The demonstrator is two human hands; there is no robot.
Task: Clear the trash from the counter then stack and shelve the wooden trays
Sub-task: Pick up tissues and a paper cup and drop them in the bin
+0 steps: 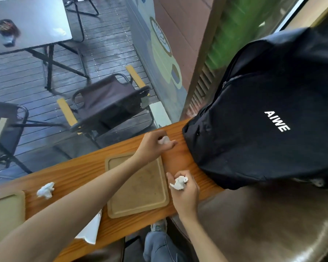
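Note:
On the wooden counter point(78, 173) lies a wooden tray point(140, 191), and a second tray point(6, 210) shows at the left edge. My left hand point(153, 144) reaches across the first tray and is closed on a crumpled white tissue point(164, 140) near the counter's far edge. At the tray's right side, my right hand point(186, 191) holds another crumpled tissue point(179, 183). A third crumpled tissue point(45, 190) lies loose between the trays. A flat white napkin point(91, 231) sticks out from under my left forearm at the near edge.
A big black backpack point(269, 114) stands on the counter's right end, close to both hands. Beyond the glass are folding chairs point(110, 103) and a grey table point(27, 21) on a deck. A brown seat point(273, 224) is at the lower right.

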